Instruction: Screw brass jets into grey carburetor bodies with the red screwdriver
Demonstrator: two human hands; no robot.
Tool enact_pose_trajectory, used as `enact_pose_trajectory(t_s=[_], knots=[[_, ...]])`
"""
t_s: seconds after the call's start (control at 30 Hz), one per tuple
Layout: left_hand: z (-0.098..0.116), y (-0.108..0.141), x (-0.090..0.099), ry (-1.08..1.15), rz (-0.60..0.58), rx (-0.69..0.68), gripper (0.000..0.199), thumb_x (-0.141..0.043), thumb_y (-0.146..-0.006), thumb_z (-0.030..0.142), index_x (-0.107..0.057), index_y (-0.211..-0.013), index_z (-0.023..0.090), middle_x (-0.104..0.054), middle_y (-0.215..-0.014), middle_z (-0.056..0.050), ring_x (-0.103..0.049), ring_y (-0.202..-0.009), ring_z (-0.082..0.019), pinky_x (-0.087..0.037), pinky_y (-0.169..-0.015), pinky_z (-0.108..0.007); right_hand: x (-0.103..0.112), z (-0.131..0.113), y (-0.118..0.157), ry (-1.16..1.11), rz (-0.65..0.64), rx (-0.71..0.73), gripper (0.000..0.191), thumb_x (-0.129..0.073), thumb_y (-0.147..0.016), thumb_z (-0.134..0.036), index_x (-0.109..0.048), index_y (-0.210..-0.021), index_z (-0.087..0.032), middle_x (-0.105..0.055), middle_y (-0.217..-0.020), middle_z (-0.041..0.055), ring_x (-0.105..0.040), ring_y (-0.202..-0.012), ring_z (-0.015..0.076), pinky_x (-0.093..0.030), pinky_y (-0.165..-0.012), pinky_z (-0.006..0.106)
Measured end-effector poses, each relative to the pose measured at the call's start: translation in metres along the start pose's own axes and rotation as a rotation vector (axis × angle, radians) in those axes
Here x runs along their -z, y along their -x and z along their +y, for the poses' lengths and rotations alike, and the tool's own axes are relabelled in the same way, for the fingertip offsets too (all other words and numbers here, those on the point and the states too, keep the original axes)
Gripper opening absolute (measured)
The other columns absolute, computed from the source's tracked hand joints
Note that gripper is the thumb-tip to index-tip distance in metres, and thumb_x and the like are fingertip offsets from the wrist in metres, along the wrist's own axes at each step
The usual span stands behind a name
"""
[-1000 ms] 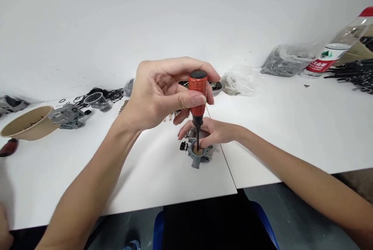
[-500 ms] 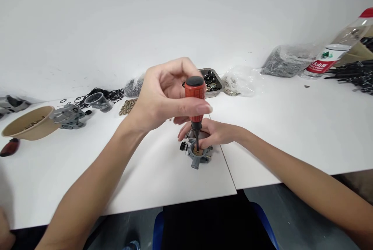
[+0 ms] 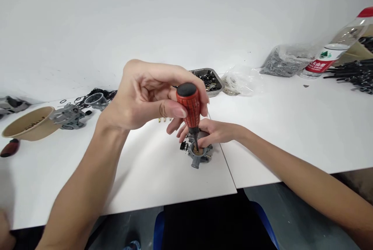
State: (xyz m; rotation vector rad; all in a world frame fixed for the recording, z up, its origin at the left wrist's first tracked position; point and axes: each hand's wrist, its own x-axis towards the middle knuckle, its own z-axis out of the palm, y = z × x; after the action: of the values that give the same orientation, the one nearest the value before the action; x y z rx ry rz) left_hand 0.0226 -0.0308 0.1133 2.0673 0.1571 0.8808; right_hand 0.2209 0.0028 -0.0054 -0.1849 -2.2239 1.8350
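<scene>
Up on the left, a red screwdriver (image 3: 191, 113) is being pinched by the left hand (image 3: 142, 94), thumb against curled fingers, wrist being held bent high. Its tilted shaft is being pointed down into a grey metal part (image 3: 197, 161) on the white table (image 3: 175, 188), which is being grasped low by the right hand (image 3: 214, 130), fingers loosely parted, forearm being stretched rightward.

We see a ribbed, plastic-looking screwdriver handle (image 3: 192, 111), a matt metal carburetor body (image 3: 196, 161), a smooth counter (image 3: 276, 125) with soft sheen, and a glossy clear plastic bottle (image 3: 332, 51).
</scene>
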Motion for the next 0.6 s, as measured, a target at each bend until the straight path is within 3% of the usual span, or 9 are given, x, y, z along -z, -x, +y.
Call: enact_pose_trajectory(t_s=[0.1, 0.23, 0.37, 0.5, 0.6], knots=[[0.006, 0.0, -0.001, -0.063, -0.044, 0.06, 0.02, -0.058, -0.089, 0.015, -0.062, -0.107, 0.008, -0.066, -0.093, -0.009, -0.063, -0.06, -0.013, -0.051, -0.042, -0.023, -0.001, 0.001, 0.0, 0.009, 0.009, 0.001, 0.035, -0.06, -0.085, -0.019, -0.061, -0.12, -0.015, -0.056, -0.126, 0.0107, -0.057, -0.109, 0.0217, -0.05, -0.09, 0.032], [0.012, -0.003, -0.006, -0.123, -0.024, 0.088, 0.028, -0.071, -0.08, 0.025, -0.064, -0.105, 0.014, -0.063, -0.096, -0.008, -0.064, -0.071, -0.016, -0.055, -0.051, -0.025, -0.002, 0.004, 0.001, 0.025, 0.047, 0.004, 0.037, -0.064, -0.082, -0.02, -0.06, -0.119, -0.015, -0.059, -0.119, 0.0096, -0.06, -0.099, 0.0194, -0.051, -0.086, 0.031], [0.005, -0.006, -0.013, -0.138, 0.086, 0.033, 0.023, -0.077, -0.074, 0.028, -0.064, -0.09, 0.015, -0.061, -0.078, -0.004, -0.061, -0.063, -0.015, -0.052, -0.049, -0.024, -0.001, 0.004, 0.0, 0.033, 0.02, -0.002, 0.038, -0.063, -0.084, -0.02, -0.059, -0.122, -0.015, -0.065, -0.096, 0.0059, -0.061, -0.08, 0.0162, -0.052, -0.084, 0.033], [-0.006, -0.008, -0.017, -0.085, 0.176, -0.042, 0.031, -0.086, -0.062, 0.022, -0.062, -0.081, 0.017, -0.06, -0.069, -0.002, -0.06, -0.057, -0.014, -0.051, -0.046, -0.025, -0.001, 0.002, -0.002, 0.055, 0.022, 0.016, 0.038, -0.063, -0.082, -0.018, -0.06, -0.12, -0.016, -0.064, -0.102, 0.007, -0.061, -0.089, 0.0186, -0.05, -0.087, 0.034], [-0.006, -0.007, -0.019, -0.106, 0.198, -0.095, 0.028, -0.086, -0.061, 0.022, -0.064, -0.076, 0.015, -0.06, -0.069, -0.002, -0.061, -0.059, -0.014, -0.05, -0.045, -0.024, -0.003, 0.001, -0.001, 0.054, 0.051, -0.009, 0.039, -0.062, -0.08, -0.017, -0.059, -0.119, -0.015, -0.063, -0.105, 0.0079, -0.06, -0.095, 0.0203, -0.048, -0.089, 0.035]])
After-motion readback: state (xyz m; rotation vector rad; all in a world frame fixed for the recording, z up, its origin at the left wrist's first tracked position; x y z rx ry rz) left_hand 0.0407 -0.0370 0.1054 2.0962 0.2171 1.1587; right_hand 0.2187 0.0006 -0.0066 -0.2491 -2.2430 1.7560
